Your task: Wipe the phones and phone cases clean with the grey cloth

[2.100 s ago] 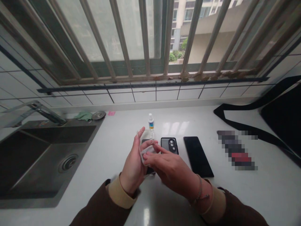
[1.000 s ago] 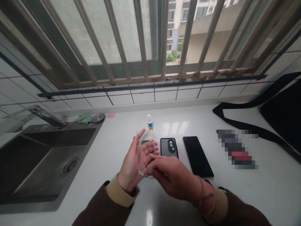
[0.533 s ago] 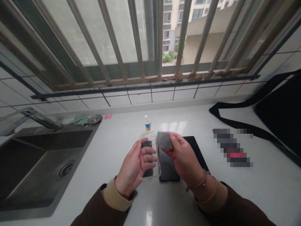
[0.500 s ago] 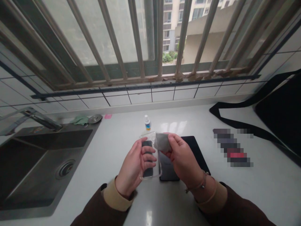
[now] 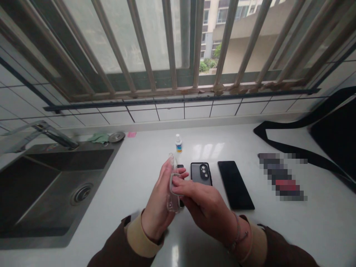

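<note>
Countertop: you are working over a white countertop (image 5: 311,230) beneath a barred window (image 5: 155,44)

Clear phone case: you are holding a clear phone case (image 5: 172,202) up on its long edge, slightly tilted and clear of the counter, between your two hands

Left hand: your left hand (image 5: 157,189) is grasping the case firmly, palm against one side and fingers curling round its far edge

Right hand: your right hand (image 5: 207,202) is half closed and reaching across, with its fingertips pressing on the upper part of the case

Cloth: you seem to be pinching a small grey cloth (image 5: 172,178) against the case with those fingertips, though it is too hidden to be sure

Phones: a dark phone (image 5: 181,167) is lying mostly hidden behind your left hand, a black-framed phone (image 5: 201,173) with its camera bump showing is lying just to the right, and a black phone (image 5: 236,185) is lying beyond that

Further out: a small dropper bottle (image 5: 178,144) is standing behind the phones, a steel sink (image 5: 55,193) is sitting to your left, and a black strapped bag (image 5: 280,148) is lying to your right
</note>
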`<control>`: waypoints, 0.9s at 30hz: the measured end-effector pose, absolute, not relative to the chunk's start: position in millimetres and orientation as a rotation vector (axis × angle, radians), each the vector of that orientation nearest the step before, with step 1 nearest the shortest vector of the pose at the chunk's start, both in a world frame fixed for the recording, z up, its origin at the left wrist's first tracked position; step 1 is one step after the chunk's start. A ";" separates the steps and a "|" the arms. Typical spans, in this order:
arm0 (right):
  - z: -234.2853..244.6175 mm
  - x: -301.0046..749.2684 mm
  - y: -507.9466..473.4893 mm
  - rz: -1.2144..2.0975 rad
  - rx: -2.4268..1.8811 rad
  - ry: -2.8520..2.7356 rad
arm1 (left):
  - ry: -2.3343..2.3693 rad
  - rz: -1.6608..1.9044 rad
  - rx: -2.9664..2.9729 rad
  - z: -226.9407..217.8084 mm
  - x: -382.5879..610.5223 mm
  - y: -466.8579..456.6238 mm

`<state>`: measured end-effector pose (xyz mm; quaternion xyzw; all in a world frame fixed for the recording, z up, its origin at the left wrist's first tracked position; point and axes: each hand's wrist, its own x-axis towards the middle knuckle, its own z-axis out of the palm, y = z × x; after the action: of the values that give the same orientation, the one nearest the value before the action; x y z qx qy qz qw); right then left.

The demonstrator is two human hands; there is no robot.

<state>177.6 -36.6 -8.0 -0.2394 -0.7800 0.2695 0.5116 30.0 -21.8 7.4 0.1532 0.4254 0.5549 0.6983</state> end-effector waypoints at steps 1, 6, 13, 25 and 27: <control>-6.7 177.6 -37.6 0.671 -0.535 -1.909 | 0.921 1.237 0.300 9.3 28.6 -20.2; 2.7 178.9 -40.7 1.031 -0.523 -1.894 | 0.754 1.243 0.276 18.7 19.0 -9.7; -4.1 199.9 -18.0 0.813 -1.139 -1.184 | 0.679 1.057 0.392 14.5 26.0 -18.3; -5.9 174.8 -32.3 0.650 -0.560 -2.041 | 0.761 1.247 0.297 8.3 22.1 -11.8; 0.3 175.7 -37.7 0.789 -0.464 -2.071 | 0.757 1.258 0.291 12.9 15.2 -4.9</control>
<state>175.7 -37.7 0.3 -0.1855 -0.8280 0.3154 0.4249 15.2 -4.9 12.9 0.1324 0.3443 0.5718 0.7328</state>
